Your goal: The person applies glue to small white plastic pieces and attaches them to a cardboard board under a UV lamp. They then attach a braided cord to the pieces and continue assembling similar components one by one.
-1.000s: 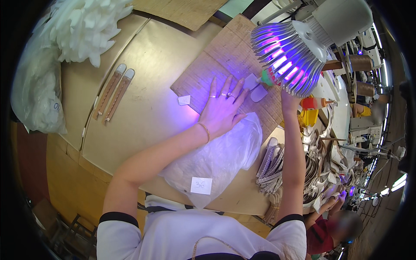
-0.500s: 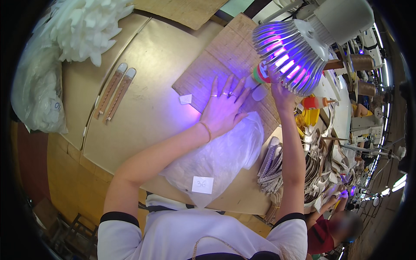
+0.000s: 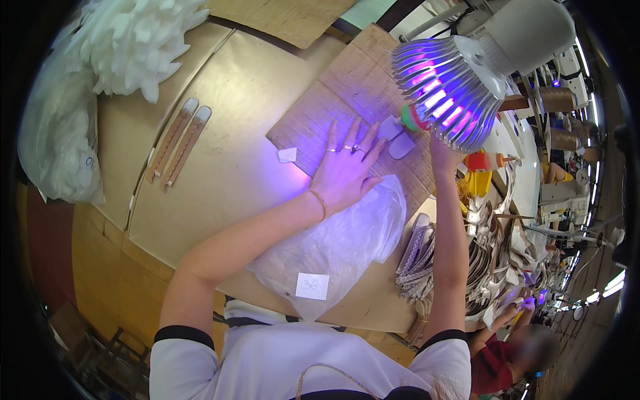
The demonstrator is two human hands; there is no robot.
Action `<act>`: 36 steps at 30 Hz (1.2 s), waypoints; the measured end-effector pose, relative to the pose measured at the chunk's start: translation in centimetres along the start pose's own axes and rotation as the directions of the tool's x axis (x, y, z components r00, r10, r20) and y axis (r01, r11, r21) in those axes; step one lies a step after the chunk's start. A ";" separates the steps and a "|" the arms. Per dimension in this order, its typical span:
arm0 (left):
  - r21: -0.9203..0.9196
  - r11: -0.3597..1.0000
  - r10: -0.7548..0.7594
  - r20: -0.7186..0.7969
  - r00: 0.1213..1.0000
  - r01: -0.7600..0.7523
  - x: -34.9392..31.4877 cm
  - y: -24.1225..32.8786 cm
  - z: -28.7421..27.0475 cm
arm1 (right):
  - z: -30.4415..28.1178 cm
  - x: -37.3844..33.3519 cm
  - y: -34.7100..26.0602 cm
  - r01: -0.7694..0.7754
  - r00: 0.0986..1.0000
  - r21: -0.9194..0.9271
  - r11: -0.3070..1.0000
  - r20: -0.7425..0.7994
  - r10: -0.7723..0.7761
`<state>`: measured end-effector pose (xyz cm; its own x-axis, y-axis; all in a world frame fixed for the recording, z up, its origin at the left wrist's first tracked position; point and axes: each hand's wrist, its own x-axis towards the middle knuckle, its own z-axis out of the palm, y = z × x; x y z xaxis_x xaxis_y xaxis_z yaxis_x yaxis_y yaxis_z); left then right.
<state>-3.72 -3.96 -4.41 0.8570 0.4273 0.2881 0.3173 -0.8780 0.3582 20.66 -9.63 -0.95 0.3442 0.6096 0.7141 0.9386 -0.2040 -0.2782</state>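
Note:
My left hand (image 3: pixel 343 163) lies flat with fingers spread over the edge of a cardboard sheet (image 3: pixel 347 80), its heel by a clear plastic bag (image 3: pixel 353 233). Just beyond its fingertips are two small pale rounded pieces (image 3: pixel 401 145), lit violet. My right hand (image 3: pixel 445 160) is raised beneath a finned lamp (image 3: pixel 443 93), which hides most of its fingers. From that hand a small red and green bottle (image 3: pixel 413 117) points left toward the pale pieces, and the hand appears closed around it.
Two brown straps (image 3: pixel 179 143) lie at left, near a bag of white foam-like pieces (image 3: pixel 133 47). A red-orange squeeze bottle (image 3: pixel 483 161) and bundled straps (image 3: pixel 487 260) are at right. Another person (image 3: pixel 497 360) sits at lower right.
My right hand and the bottle have shifted slightly right, away from my left fingertips. More of the pale pieces shows. My left hand stays almost where it was.

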 end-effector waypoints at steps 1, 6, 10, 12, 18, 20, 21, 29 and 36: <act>-0.013 1.000 -0.001 -0.003 1.000 0.001 0.0 0.0 0.0 | 0.2 -0.1 -0.3 0.021 0.999 0.050 0.999 0.027 -0.023; -0.039 0.999 0.002 -0.021 1.000 -0.003 0.0 -0.1 0.2 | 1.4 0.2 -2.0 0.268 0.922 0.144 0.953 0.250 -0.297; -0.037 0.999 -0.008 -0.008 1.000 0.008 0.0 -0.1 0.2 | 0.3 0.7 -2.6 0.192 0.925 0.268 0.944 0.271 -0.266; -0.037 0.999 -0.012 -0.007 1.000 0.012 -0.1 -0.1 0.2 | -0.4 0.8 -2.7 0.121 0.964 0.302 0.946 0.191 -0.185; -0.047 0.999 0.006 -0.031 1.000 -0.007 0.0 -0.1 0.1 | 1.0 1.1 -3.0 0.042 0.996 0.325 0.945 0.062 -0.066; -0.055 0.998 0.001 -0.019 1.000 -0.002 0.0 -0.2 0.1 | 1.3 1.2 -3.2 0.067 0.992 0.346 0.936 0.077 -0.099; -0.052 0.999 0.002 -0.033 0.999 -0.004 -0.1 -0.2 0.1 | 1.0 1.2 -3.3 0.071 0.990 0.337 0.939 0.092 -0.108; -0.080 0.997 0.000 -0.039 0.999 -0.003 -0.2 -0.1 0.3 | -0.2 0.7 -3.8 -0.053 0.994 0.434 0.899 0.105 0.008; -0.095 0.995 -0.015 -0.028 0.999 0.012 -0.1 -0.3 0.1 | -0.7 0.9 -4.2 -0.057 0.976 0.400 0.915 0.214 -0.032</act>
<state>-3.88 -3.82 -4.63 0.8404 0.4461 0.3076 0.2875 -0.8483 0.4447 17.02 -8.73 1.31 0.3005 0.7657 0.5687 0.8294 0.0846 -0.5522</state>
